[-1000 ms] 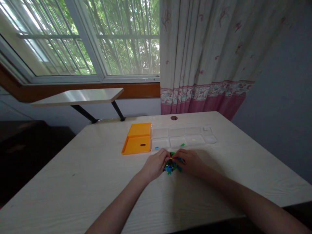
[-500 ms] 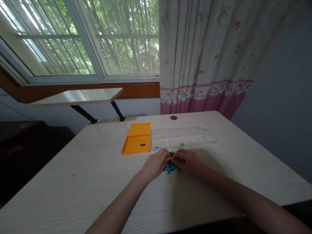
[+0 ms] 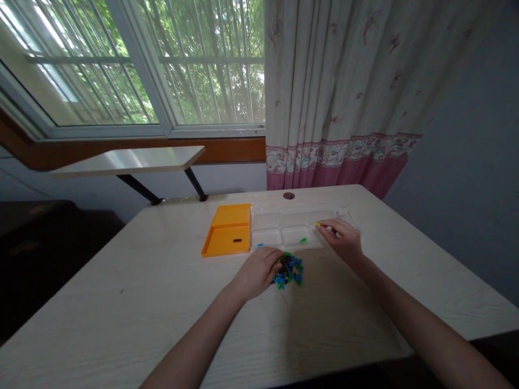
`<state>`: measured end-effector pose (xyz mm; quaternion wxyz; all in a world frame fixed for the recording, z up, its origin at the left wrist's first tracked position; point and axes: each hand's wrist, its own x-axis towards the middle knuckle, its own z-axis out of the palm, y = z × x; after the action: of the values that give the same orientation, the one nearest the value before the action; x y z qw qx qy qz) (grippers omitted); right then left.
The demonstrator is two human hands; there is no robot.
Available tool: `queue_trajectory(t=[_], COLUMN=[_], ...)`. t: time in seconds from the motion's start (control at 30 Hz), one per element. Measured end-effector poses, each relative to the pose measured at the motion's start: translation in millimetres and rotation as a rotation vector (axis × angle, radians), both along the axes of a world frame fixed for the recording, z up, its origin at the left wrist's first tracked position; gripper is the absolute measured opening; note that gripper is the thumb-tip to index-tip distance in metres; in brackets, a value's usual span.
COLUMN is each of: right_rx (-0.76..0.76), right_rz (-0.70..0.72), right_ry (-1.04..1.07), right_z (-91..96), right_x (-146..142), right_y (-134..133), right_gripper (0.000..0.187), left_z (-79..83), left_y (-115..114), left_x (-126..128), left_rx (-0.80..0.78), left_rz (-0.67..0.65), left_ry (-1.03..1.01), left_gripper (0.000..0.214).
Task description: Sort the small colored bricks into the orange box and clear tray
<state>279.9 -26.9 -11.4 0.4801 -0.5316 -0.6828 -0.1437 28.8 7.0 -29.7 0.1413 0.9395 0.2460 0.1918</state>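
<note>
A small heap of coloured plastic pieces [image 3: 288, 270], blue, green and dark, lies on the pale table [image 3: 162, 302]. My left hand [image 3: 259, 272] rests curled against the heap's left side with its fingertips in the pieces. Over the clear compartment tray [image 3: 279, 222] my right hand [image 3: 343, 237] pinches a small yellow piece [image 3: 317, 223] at its fingertips. In the tray's front compartments lie a green piece [image 3: 303, 240] and a blue piece [image 3: 259, 245].
An orange lid [image 3: 229, 230] lies open at the tray's left with a dark piece on it. A cable hole [image 3: 288, 195] sits near the table's far edge. Behind are a window, a curtain and a folding shelf [image 3: 130, 160].
My right hand has left the heap and moved up and right over the tray with a yellow piece in its fingers. My left hand has stayed at the heap.
</note>
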Motion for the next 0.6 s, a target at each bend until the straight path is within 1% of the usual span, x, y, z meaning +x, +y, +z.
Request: queue_trajectory(t=[0.13, 0.3, 0.43, 0.6], right_rx=[0.046, 0.079, 0.114, 0.135], right_rz=[0.013, 0.020, 0.022, 0.037], right_ry=[-0.031, -0.054, -0.063, -0.110], right_z=[0.6, 2.0, 3.2, 1.4], right_x=[-0.9, -2.1, -1.9, 2.7], right_y=[-1.0, -1.6, -1.9, -0.8], right_gripper=[0.011, 0.009, 0.007, 0.005], left_z=[-4.9, -3.3, -3.3, -8.0], left_y=[-0.7, -0.7, -0.2, 2.2], left_x=[1.1, 1.3, 1.4, 0.4], left_rx=[-0.016, -0.046, -0.034, -0.027], left_rz=[-0.023, -0.029, -0.040, -0.044], left_ry=[-0.003, -0.005, 0.008, 0.008], left_gripper=[0.032, 0.032, 0.032, 0.031])
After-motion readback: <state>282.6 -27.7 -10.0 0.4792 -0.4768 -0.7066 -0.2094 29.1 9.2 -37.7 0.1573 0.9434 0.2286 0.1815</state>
